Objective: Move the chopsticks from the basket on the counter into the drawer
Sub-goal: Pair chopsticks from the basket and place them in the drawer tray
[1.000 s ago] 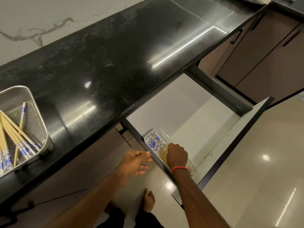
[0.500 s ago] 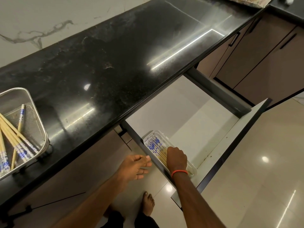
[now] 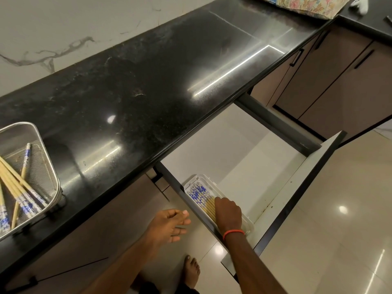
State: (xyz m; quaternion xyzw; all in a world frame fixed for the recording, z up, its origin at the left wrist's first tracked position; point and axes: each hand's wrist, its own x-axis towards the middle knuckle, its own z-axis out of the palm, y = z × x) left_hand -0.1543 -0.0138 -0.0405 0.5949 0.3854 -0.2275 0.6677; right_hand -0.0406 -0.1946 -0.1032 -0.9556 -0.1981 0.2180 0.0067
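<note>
A metal mesh basket point(image 3: 49, 162) stands on the black counter at the far left and holds several bamboo chopsticks point(image 3: 20, 195) with blue-and-white ends. Below the counter the drawer point(image 3: 233, 149) is pulled out. Against its left wall lies a white plastic tray point(image 3: 204, 179) with several chopsticks point(image 3: 200, 193) lined up in it. My right hand point(image 3: 229, 213) is in the tray, its fingers curled down over the bare ends of those chopsticks. My left hand point(image 3: 169, 223) hangs open in front of the cabinet, left of the drawer, and holds nothing.
The black counter point(image 3: 148, 85) runs from lower left to upper right, with a flowered cloth point(image 3: 305, 5) at its far end. The drawer's front panel point(image 3: 301, 194) juts out over the tiled floor. Cabinet doors point(image 3: 339, 77) stand at the right. My bare foot point(image 3: 192, 272) is below.
The view has shifted a little. My right hand stays curled on the chopsticks in the tray and my left hand stays open beside the drawer.
</note>
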